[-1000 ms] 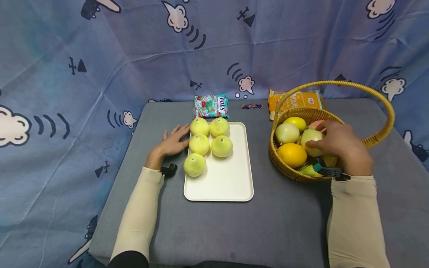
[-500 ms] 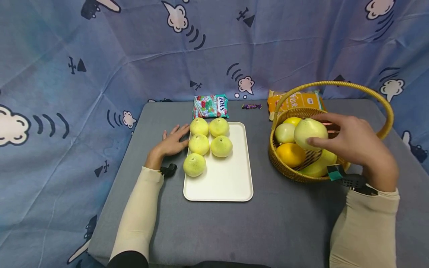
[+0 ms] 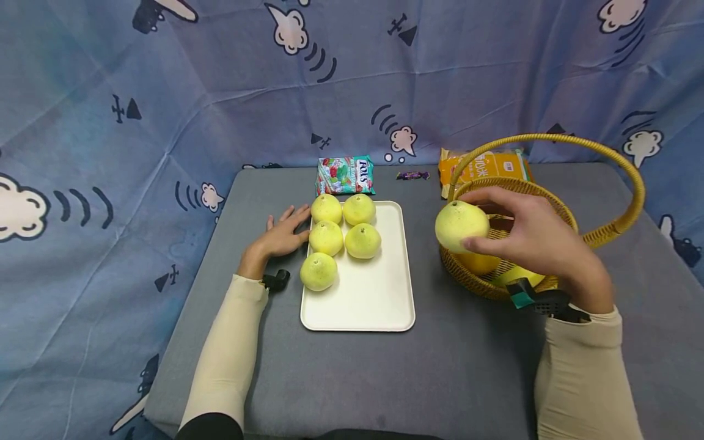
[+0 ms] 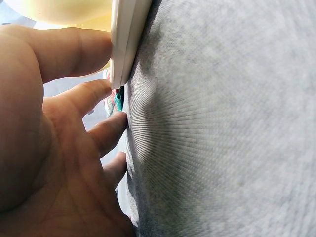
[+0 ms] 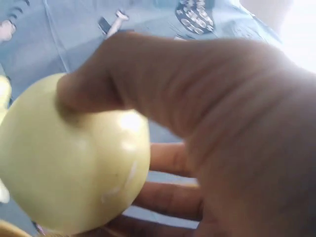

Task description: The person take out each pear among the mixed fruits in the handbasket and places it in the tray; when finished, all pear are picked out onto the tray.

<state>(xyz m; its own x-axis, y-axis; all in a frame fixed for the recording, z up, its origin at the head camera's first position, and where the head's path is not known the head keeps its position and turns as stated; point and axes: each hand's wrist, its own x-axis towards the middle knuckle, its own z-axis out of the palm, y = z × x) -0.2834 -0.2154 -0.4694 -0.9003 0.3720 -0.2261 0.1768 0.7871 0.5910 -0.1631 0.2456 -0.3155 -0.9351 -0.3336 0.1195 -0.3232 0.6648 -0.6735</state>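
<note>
My right hand (image 3: 530, 229) grips a pale yellow-green round fruit (image 3: 461, 226) between thumb and fingers, held over the left rim of the woven yellow basket (image 3: 461, 280). In the right wrist view the thumb presses on the near side of the fruit (image 5: 74, 158), the other fingers passing behind it. My left hand (image 3: 283, 235) rests with spread fingers at the left edge of the white tray (image 3: 374, 293). Thumb and forefinger touch the tray's rim (image 4: 126, 44) in the left wrist view. Several similar fruits (image 3: 363, 240) sit at the tray's left and upper part.
Partly hidden by my right hand, an orange-yellow fruit (image 3: 477, 264) and a long yellow-green one (image 3: 519, 275) lie in the basket. Its tall handle (image 3: 632, 183) arches above. Behind stand a FOX'S candy bag (image 3: 344, 175), a purple-wrapped candy (image 3: 413, 175) and an orange packet (image 3: 492, 164).
My right hand has lifted the pale round fruit out from among the others in the basket and carried it left to the rim. My left hand and the tray stay put.
</note>
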